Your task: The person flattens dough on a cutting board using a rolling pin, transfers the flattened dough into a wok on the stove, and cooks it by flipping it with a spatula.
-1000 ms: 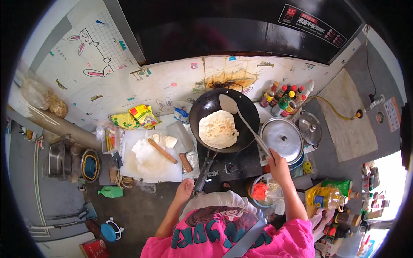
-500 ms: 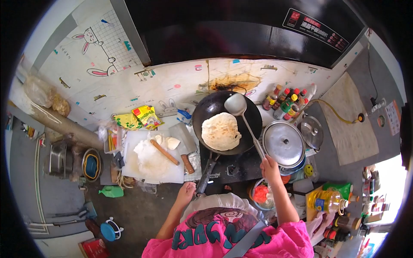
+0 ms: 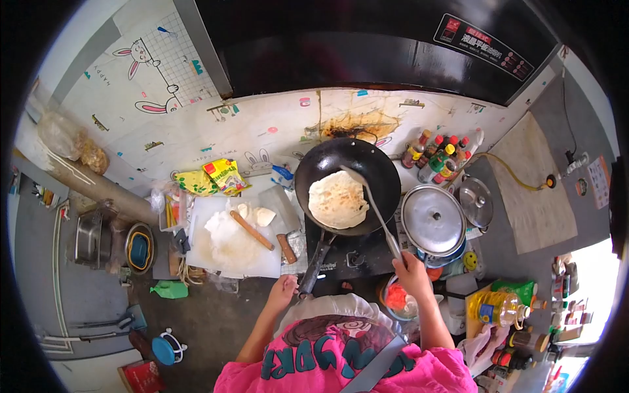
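A black wok (image 3: 380, 196) sits on the stove with a round browned flatbread (image 3: 337, 200) lying in it. My right hand (image 3: 412, 274) is closed round the handle of a metal spatula (image 3: 381, 219), whose blade is tilted on edge at the flatbread's upper right side. Near the end of the wok's handle (image 3: 317, 264), just to its left, my left hand (image 3: 284, 290) is held with curled fingers; whether anything is in them cannot be made out. Left of the wok, a white board (image 3: 203, 255) holds flour, a rolling pin (image 3: 251, 230), dough pieces and a cleaver (image 3: 286, 249).
A lidded pot (image 3: 433, 220) stands right of the wok, with a smaller lidded pan (image 3: 473, 200) beyond it. Sauce bottles (image 3: 438, 164) are grouped behind. Yellow packets (image 3: 226, 177) lie behind the board. An oil bottle (image 3: 499, 307) stands at the lower right.
The spatula blade has come down from the wok's upper part to the flatbread's edge and turned onto its side. My right hand has moved lower. My left hand stays near the wok handle.
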`<action>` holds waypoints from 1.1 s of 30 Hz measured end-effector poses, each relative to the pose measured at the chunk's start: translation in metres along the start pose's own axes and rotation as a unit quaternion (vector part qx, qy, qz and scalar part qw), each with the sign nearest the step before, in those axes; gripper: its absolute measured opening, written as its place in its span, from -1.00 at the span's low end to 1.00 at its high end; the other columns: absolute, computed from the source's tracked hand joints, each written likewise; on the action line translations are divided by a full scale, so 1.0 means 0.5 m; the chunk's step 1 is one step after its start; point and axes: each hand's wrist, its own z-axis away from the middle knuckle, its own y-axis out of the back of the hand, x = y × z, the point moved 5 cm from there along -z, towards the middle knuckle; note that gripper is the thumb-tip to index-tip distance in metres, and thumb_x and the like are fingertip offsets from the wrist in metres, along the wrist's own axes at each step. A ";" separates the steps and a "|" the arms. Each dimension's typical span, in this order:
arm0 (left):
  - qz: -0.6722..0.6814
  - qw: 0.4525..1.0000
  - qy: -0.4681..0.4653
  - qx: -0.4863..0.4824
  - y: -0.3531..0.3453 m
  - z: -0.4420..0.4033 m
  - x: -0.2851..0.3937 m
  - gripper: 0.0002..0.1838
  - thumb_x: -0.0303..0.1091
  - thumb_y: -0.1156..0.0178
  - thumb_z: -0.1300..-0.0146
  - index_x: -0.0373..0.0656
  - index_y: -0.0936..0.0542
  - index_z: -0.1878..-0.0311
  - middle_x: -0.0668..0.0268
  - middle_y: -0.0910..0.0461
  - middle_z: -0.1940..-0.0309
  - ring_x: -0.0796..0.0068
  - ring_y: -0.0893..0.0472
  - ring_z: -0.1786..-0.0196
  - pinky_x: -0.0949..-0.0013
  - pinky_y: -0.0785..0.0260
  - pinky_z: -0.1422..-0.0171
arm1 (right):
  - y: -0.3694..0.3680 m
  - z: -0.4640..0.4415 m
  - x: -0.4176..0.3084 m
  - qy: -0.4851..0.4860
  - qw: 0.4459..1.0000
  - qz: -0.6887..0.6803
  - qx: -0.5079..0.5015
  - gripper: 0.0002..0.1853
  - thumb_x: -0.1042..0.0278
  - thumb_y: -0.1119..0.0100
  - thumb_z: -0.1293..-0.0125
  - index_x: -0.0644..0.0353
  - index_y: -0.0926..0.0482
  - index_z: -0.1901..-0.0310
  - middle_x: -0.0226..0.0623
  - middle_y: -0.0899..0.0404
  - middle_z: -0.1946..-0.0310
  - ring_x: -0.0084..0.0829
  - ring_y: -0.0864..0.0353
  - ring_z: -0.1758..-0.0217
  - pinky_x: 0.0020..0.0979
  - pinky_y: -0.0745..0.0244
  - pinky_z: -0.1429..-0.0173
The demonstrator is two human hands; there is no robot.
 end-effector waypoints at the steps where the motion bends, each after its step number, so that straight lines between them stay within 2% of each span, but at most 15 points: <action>1: 0.012 1.000 0.007 0.002 -0.003 0.003 0.012 -0.73 -0.24 -0.02 -0.41 -0.29 -0.47 0.05 0.32 -0.52 0.35 0.57 -0.50 0.38 0.50 -0.40 0.26 | 0.015 0.008 -0.012 0.005 1.000 0.024 -0.016 -0.66 0.23 -0.17 -0.26 0.39 -0.51 0.13 0.00 -0.56 0.52 -0.12 -0.61 0.42 -0.25 -0.46 0.28; 3: 0.036 0.999 0.022 0.006 -0.011 0.017 0.043 -0.71 -0.21 0.00 -0.43 -0.28 -0.48 0.05 0.34 -0.51 0.35 0.59 -0.48 0.37 0.50 -0.38 0.25 | 0.042 0.024 -0.030 0.035 0.997 0.057 -0.030 -0.65 0.24 -0.21 -0.21 0.36 -0.50 0.10 0.09 -0.60 0.43 0.06 -0.62 0.28 -0.17 -0.49 0.20; 6: 0.046 0.999 0.018 0.019 -0.034 0.031 0.119 -0.68 -0.16 0.03 -0.45 -0.26 -0.48 0.06 0.40 -0.48 0.38 0.64 -0.42 0.37 0.50 -0.32 0.25 | 0.079 0.041 -0.053 0.068 0.982 0.168 -0.047 -0.62 0.22 -0.22 -0.20 0.34 -0.46 0.07 0.13 -0.60 0.39 0.11 -0.60 0.25 -0.09 -0.48 0.18; 7: 0.043 0.999 0.007 0.000 -0.039 0.027 0.122 -0.67 -0.15 0.02 -0.45 -0.26 -0.48 0.05 0.41 -0.47 0.38 0.65 -0.41 0.36 0.50 -0.31 0.26 | 0.086 0.044 -0.059 0.075 0.977 0.186 -0.073 -0.64 0.22 -0.21 -0.22 0.33 -0.41 0.11 0.17 -0.58 0.38 0.16 -0.58 0.27 0.01 -0.46 0.17; 10: 0.018 0.998 -0.031 -0.044 -0.053 0.016 0.125 -0.65 -0.13 -0.01 -0.43 -0.27 -0.48 0.04 0.43 -0.45 0.39 0.68 -0.39 0.36 0.50 -0.28 0.26 | 0.085 0.057 -0.072 0.077 0.950 0.269 -0.141 -0.65 0.18 -0.15 -0.26 0.34 -0.39 0.18 0.19 -0.57 0.42 0.18 -0.58 0.29 0.07 -0.45 0.16; 12: -0.020 0.997 -0.059 -0.052 -0.060 0.015 0.135 -0.65 -0.14 -0.04 -0.41 -0.29 -0.48 0.02 0.43 -0.45 0.39 0.68 -0.38 0.36 0.51 -0.27 0.27 | 0.080 0.059 -0.065 0.076 0.944 0.280 -0.160 -0.66 0.13 -0.09 -0.30 0.31 -0.40 0.21 0.17 -0.57 0.44 0.18 -0.58 0.30 0.07 -0.45 0.17; 16: 0.002 0.999 -0.042 -0.027 -0.059 0.024 0.154 -0.65 -0.19 -0.12 -0.36 -0.31 -0.47 0.01 0.40 -0.48 0.37 0.66 -0.42 0.33 0.52 -0.30 0.24 | 0.069 0.045 -0.021 0.103 0.928 0.295 -0.203 -0.62 0.03 -0.03 -0.33 0.29 -0.44 0.26 0.11 -0.58 0.45 0.14 -0.60 0.29 0.07 -0.45 0.18; 18: -0.004 0.999 -0.050 -0.014 -0.057 0.019 0.144 -0.66 -0.21 -0.14 -0.35 -0.31 -0.47 0.00 0.39 -0.50 0.35 0.66 -0.43 0.32 0.52 -0.32 0.21 | 0.057 0.037 -0.001 0.131 0.937 0.251 -0.205 -0.60 0.02 -0.02 -0.33 0.29 -0.45 0.28 0.09 -0.59 0.44 0.13 -0.60 0.28 0.04 -0.45 0.20; 19: 0.000 0.999 -0.048 -0.015 -0.058 0.017 0.141 -0.66 -0.22 -0.14 -0.35 -0.31 -0.47 0.00 0.39 -0.51 0.34 0.66 -0.44 0.31 0.52 -0.32 0.20 | 0.057 0.035 0.005 0.106 0.948 0.218 -0.206 -0.60 0.03 -0.02 -0.33 0.30 -0.46 0.28 0.08 -0.60 0.44 0.13 -0.60 0.28 0.03 -0.45 0.20; 20: 0.003 0.999 -0.045 -0.015 -0.057 0.016 0.137 -0.66 -0.22 -0.15 -0.34 -0.32 -0.47 0.00 0.38 -0.52 0.34 0.65 -0.45 0.30 0.52 -0.33 0.19 | 0.058 0.033 0.008 0.080 0.958 0.183 -0.205 -0.60 0.03 -0.03 -0.33 0.31 -0.47 0.28 0.08 -0.60 0.43 0.12 -0.60 0.27 0.02 -0.44 0.20; 22: 0.011 0.999 -0.039 -0.016 -0.055 0.015 0.136 -0.66 -0.23 -0.15 -0.34 -0.31 -0.47 -0.01 0.38 -0.52 0.32 0.65 -0.46 0.29 0.52 -0.34 0.18 | 0.059 0.033 -0.035 -0.050 0.974 0.090 -0.201 -0.62 0.06 -0.05 -0.32 0.33 -0.48 0.26 0.09 -0.59 0.43 0.13 -0.59 0.25 0.01 -0.44 0.19; 25: 0.019 0.999 -0.037 -0.012 -0.055 0.024 0.139 -0.67 -0.24 -0.14 -0.35 -0.30 -0.47 -0.02 0.38 -0.52 0.30 0.66 -0.46 0.27 0.52 -0.33 0.16 | 0.057 0.023 -0.062 0.031 0.990 0.109 -0.080 -0.65 0.13 -0.09 -0.31 0.35 -0.50 0.22 0.14 -0.58 0.46 0.17 -0.57 0.22 -0.01 -0.43 0.17; 28: 0.027 0.998 -0.048 -0.006 -0.059 0.032 0.151 -0.68 -0.26 -0.12 -0.36 -0.30 -0.46 -0.03 0.39 -0.52 0.29 0.67 -0.45 0.25 0.53 -0.33 0.15 | 0.046 0.004 -0.039 0.039 0.993 0.113 -0.006 -0.66 0.18 -0.13 -0.29 0.38 -0.50 0.20 0.16 -0.58 0.44 0.19 -0.56 0.20 -0.01 -0.42 0.14; 31: 0.032 0.998 -0.047 -0.012 -0.060 0.037 0.158 -0.68 -0.26 -0.11 -0.37 -0.29 -0.46 -0.04 0.40 -0.51 0.28 0.68 -0.45 0.25 0.54 -0.32 0.15 | 0.032 -0.016 -0.022 0.029 0.992 0.119 -0.005 -0.65 0.19 -0.17 -0.26 0.38 -0.51 0.14 0.13 -0.58 0.38 0.07 -0.61 0.23 -0.15 -0.45 0.16; 33: 0.034 0.998 -0.054 -0.010 -0.061 0.038 0.160 -0.68 -0.25 -0.11 -0.37 -0.30 -0.46 -0.03 0.40 -0.51 0.29 0.68 -0.44 0.26 0.54 -0.32 0.16 | 0.024 -0.025 -0.022 0.013 0.995 0.100 -0.017 -0.65 0.18 -0.14 -0.27 0.38 -0.50 0.16 0.18 -0.58 0.36 0.15 -0.58 0.20 -0.07 -0.45 0.14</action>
